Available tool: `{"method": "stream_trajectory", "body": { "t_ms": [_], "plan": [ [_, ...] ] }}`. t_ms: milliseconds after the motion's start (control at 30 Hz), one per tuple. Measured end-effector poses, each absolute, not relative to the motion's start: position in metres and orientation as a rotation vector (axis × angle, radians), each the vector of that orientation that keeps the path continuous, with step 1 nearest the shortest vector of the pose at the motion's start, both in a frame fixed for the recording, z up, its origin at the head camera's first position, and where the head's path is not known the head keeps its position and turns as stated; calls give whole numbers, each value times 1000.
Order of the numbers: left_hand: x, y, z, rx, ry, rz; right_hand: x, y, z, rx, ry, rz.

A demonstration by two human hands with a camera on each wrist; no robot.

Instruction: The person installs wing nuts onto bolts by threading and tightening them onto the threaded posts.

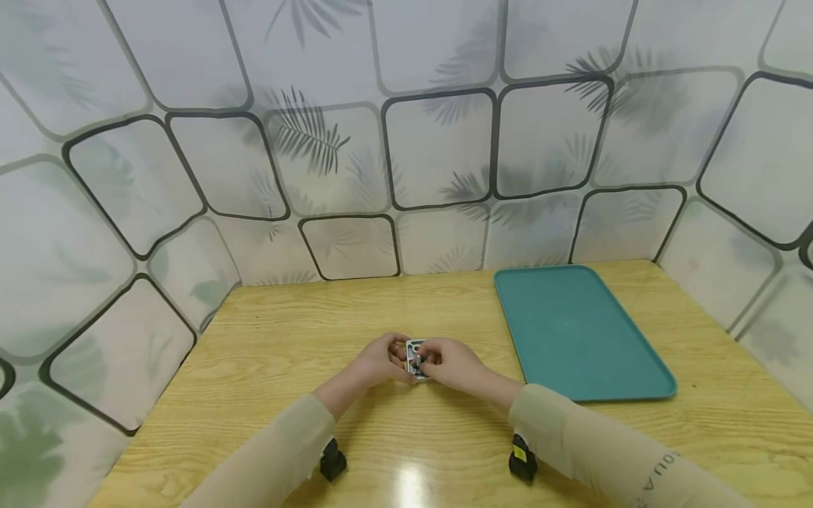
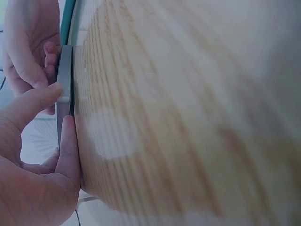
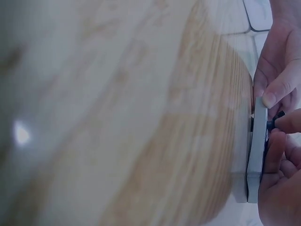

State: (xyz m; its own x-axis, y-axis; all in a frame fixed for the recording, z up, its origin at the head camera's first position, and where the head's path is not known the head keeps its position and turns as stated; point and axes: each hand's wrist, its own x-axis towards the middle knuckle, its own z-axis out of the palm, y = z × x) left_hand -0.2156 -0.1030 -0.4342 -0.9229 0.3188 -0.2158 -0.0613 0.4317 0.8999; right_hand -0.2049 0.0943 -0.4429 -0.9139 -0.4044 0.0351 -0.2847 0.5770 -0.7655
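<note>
Near the middle of the table is a small, flat, square piece point(image 1: 411, 346) with a silver-grey rim and a dark patterned face. My left hand point(image 1: 380, 360) grips its left side, the thumb on the near edge. In the left wrist view the piece shows as a thin grey edge point(image 2: 64, 75) close over the wood. My right hand point(image 1: 454, 363) is over the piece's right part, thumb and fingertips pinching a small dark knob-like part point(image 3: 271, 124) at its face. The fingers hide much of that face.
A teal tray point(image 1: 578, 331) lies at the right of the wooden table point(image 1: 305, 324). Patterned fabric point(image 1: 438, 148) stands along the table's back and both sides. Black wrist cameras point(image 1: 332, 460) hang under both sleeves.
</note>
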Motion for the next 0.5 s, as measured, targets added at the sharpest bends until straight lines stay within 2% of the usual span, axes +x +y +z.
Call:
{"method": "stream_trajectory", "body": {
  "t_ms": [500],
  "plan": [
    [-217, -105, -436, 247, 2335, 1504, -198, 75, -443, -406, 2918, -1007]
  ]
}}
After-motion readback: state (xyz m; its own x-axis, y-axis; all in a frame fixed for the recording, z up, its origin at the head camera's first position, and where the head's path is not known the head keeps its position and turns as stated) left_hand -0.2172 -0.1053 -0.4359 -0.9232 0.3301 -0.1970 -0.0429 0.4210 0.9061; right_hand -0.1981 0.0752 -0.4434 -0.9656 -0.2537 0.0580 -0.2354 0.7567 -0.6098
